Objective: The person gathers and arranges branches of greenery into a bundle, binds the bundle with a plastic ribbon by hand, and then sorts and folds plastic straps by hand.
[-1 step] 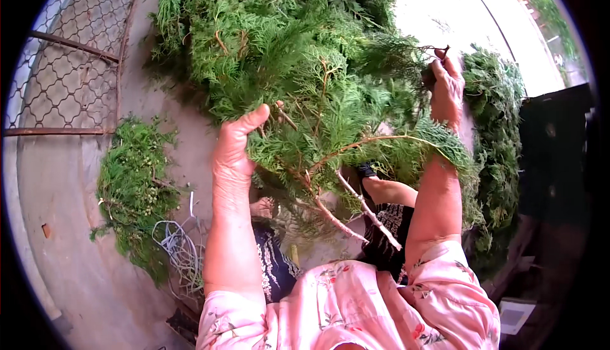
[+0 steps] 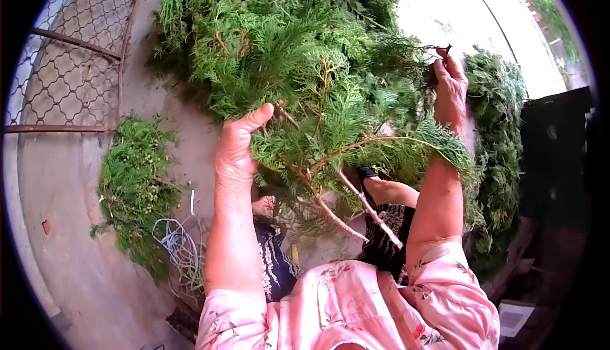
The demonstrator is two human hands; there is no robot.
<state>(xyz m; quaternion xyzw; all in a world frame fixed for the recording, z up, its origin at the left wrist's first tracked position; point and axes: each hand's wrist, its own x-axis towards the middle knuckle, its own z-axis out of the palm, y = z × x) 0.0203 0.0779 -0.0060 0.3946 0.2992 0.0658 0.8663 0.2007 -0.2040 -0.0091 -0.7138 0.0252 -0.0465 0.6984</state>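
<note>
A bunch of leafy evergreen branches (image 2: 330, 153) lies across my left hand (image 2: 236, 150), which grips its left side. My left thumb points up along the foliage by a cut stem, and the fingers are hidden under the leaves. Two bare cut stems (image 2: 370, 208) stick out of the bunch toward my lap. Farther right and higher, my right hand (image 2: 451, 89) is closed on a thin evergreen sprig (image 2: 406, 54), whose brown woody end pokes out past the fingertips. Leaf tips of the bunch hang over my right forearm.
A large heap of cut evergreen branches (image 2: 267, 26) lies ahead. Smaller piles lie at left (image 2: 136, 185) and along the right (image 2: 497, 115). Near the left pile is a tangle of pale string (image 2: 181, 248). A metal lattice gate (image 2: 76, 64) stands at far left, a dark panel (image 2: 556, 153) at right.
</note>
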